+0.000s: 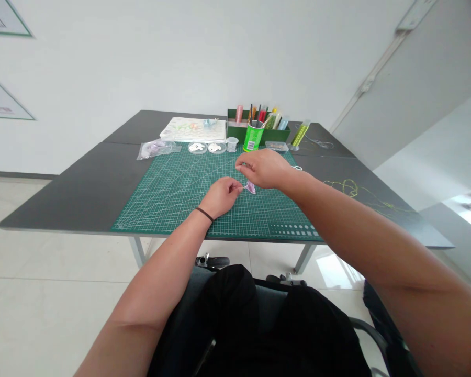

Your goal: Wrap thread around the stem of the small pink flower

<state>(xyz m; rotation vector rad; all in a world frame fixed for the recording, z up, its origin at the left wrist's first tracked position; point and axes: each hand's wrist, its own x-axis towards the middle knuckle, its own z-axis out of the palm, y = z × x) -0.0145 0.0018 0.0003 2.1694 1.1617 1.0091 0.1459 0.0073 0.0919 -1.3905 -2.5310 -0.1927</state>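
Over the green cutting mat [168, 193], my left hand [221, 197] is closed in a pinch on the thin end of a small pale-purple piece [250, 187]. The piece looks like a petal or small flower and points to the right. My right hand [264, 167] is raised just above and beyond it, with its fingers bent together and tips aimed left. Whatever those fingers hold, if anything, is too small to make out. Part of a white ring-shaped handle [297, 168] shows behind my right wrist.
Behind my hands stand a bright green can [252, 139] of sticks, a dark green box [270, 137] of coloured tubes, small dishes [197, 148], a white tray [194, 129] and a plastic bag [157, 148]. Yellow-green thread [349, 187] lies loose on the right of the dark table [86, 193].
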